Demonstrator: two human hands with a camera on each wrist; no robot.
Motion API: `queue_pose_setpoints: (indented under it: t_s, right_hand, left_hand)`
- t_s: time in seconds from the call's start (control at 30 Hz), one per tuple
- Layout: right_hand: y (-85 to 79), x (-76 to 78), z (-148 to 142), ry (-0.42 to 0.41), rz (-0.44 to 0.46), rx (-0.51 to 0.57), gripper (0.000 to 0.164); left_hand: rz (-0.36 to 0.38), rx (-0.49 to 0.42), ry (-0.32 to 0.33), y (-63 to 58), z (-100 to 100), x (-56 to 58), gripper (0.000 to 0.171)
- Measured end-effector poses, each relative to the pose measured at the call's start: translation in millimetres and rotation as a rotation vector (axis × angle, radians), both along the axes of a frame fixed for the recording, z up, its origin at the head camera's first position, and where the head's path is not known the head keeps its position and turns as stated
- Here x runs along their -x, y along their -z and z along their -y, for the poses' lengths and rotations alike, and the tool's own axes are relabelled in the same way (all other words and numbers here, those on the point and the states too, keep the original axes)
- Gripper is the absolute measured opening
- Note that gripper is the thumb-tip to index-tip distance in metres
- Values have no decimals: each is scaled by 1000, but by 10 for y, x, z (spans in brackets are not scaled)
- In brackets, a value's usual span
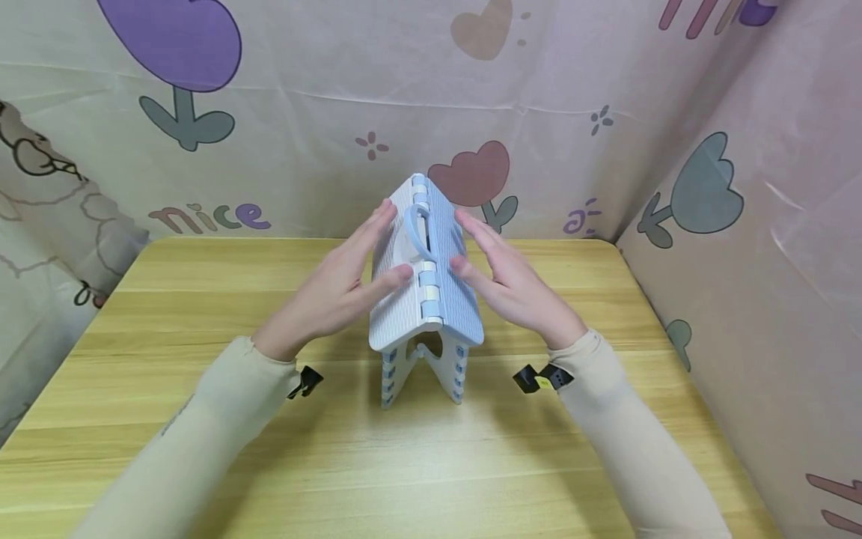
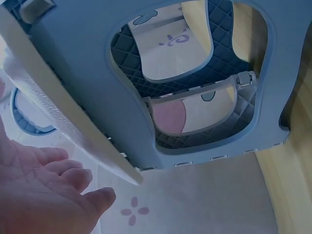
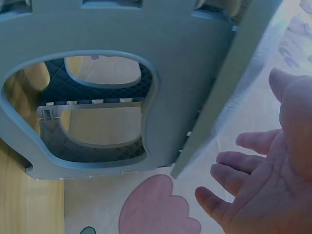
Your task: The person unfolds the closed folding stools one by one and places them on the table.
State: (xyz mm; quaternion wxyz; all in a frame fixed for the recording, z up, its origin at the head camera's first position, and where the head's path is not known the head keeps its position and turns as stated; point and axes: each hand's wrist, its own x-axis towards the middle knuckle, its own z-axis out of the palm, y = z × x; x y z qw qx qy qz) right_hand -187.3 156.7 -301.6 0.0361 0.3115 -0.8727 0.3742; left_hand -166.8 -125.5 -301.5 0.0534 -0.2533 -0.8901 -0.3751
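A folding step stool (image 1: 431,299) in pale blue and white stands partly folded on the table, its two top halves sloping like a roof. A loop handle (image 1: 419,232) sits at its hinged ridge. My left hand (image 1: 337,281) is beside the left half with straight fingers, its thumb over the panel. On the other side my right hand (image 1: 515,288) lies along the right half, fingers straight. Gaps show between the left fingers (image 2: 73,178) and the panel in the left wrist view, and likewise for the right fingers (image 3: 234,168). The legs (image 1: 453,374) spread beneath.
The stool rests on a wooden table (image 1: 323,464). A patterned cloth (image 1: 303,135) hangs behind the table and along its sides. Small black devices, one at the left cuff (image 1: 306,382) and one at the right (image 1: 542,378), hang by the wrists.
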Motion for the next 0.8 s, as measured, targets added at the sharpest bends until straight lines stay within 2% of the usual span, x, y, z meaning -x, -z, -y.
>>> queue_pose_setpoints:
  t_s: [0.17,0.4,0.63,0.8]
  right_hand:
    - [13,33,38,-2,39,-27,93]
    - [1,34,44,8,94,-43,90]
    - [14,29,26,5,123,-36,82]
    - [6,27,29,-4,121,-45,77]
  left_hand:
    - [77,5,16,7,-19,65,93]
    - [160,-6,42,-18,0,100,92]
    - [198,25,20,-51,-2,111,95]
    - [195,29,-28,-75,23,102,96]
